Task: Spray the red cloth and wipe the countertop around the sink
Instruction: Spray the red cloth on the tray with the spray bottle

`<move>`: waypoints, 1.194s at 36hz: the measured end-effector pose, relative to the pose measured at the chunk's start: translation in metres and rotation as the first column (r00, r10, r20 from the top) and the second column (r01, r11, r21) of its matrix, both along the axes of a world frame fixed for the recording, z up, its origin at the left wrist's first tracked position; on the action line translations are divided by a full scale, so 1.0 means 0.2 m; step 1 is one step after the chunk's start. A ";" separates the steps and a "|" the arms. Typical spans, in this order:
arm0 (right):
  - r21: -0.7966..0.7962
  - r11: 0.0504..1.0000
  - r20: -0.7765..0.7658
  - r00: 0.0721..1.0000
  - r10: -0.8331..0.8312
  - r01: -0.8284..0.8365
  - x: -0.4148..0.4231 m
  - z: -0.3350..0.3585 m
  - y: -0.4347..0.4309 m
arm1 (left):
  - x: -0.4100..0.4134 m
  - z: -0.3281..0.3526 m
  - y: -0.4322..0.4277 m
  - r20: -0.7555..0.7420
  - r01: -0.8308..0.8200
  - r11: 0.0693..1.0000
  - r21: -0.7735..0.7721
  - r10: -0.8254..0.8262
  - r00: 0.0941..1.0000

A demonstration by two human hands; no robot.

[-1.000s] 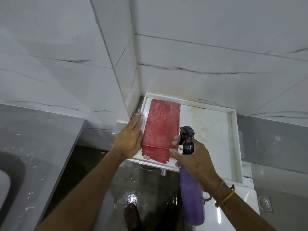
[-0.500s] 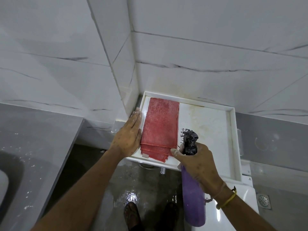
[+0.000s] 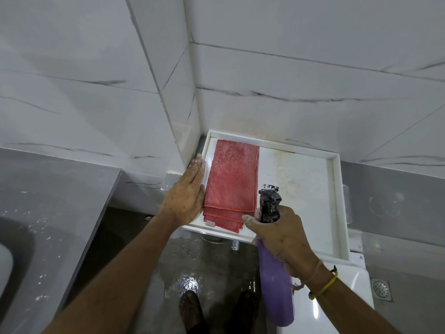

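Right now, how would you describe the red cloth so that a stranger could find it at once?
Look at the white tray set in the corner of the tiled walls. The red cloth lies folded flat on its left half, between the left hand and the purple spray bottle. It is the only red thing there.

No readable text, labels or numbers anywhere.
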State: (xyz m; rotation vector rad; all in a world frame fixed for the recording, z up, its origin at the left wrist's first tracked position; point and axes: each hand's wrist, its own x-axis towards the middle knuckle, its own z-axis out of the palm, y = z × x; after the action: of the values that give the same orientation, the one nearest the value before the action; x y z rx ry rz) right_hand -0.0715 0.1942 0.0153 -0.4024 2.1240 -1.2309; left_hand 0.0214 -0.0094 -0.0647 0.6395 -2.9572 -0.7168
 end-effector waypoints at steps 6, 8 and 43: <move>-0.021 0.999 0.074 0.996 0.043 -0.041 0.00 0.01 0.00 | 0.00 -0.01 0.00 0.002 0.001 1.000 0.002 -0.001 1.000; 0.010 1.000 0.029 0.999 0.025 -0.026 0.01 0.00 -0.01 | 0.00 -0.01 0.00 0.001 0.002 1.000 0.000 -0.002 1.000; 0.048 0.994 0.017 0.995 0.096 -0.097 -0.01 0.04 0.00 | 0.00 -0.01 0.00 0.015 -0.010 1.000 -0.007 0.010 1.000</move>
State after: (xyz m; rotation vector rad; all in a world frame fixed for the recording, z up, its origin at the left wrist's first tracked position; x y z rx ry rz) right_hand -0.0730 0.1941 0.0236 -0.4678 2.0928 -1.1227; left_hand 0.0210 -0.0096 -0.0671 0.6617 -2.9662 -0.7045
